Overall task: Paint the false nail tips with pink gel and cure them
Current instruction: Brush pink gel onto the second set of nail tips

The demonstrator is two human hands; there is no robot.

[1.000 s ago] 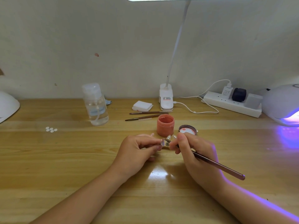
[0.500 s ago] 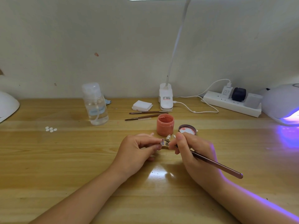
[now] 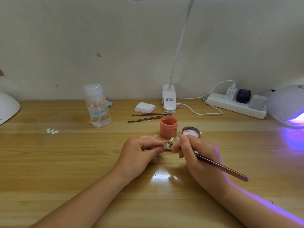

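the left hand (image 3: 139,151) pinched a small stand with clear nail tips (image 3: 171,139) over the table (image 3: 65,162), just before the open pink gel jar (image 3: 168,126). the right hand (image 3: 195,153) gripped a brush (image 3: 220,167), its tip at 1 nail.

Bright overhead lamp (image 3: 181,38), table (image 3: 65,162) glare, violet glow right, wide-angle bowing

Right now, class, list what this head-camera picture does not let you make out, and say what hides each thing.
1. Nail tip, head view: too small to show any pink gel.
2. Brush bristles: hidden between the left hand and right hand.
3. Curing lamp: cut off by the right edge.
4. Desk lamp head: cut off by the top edge.
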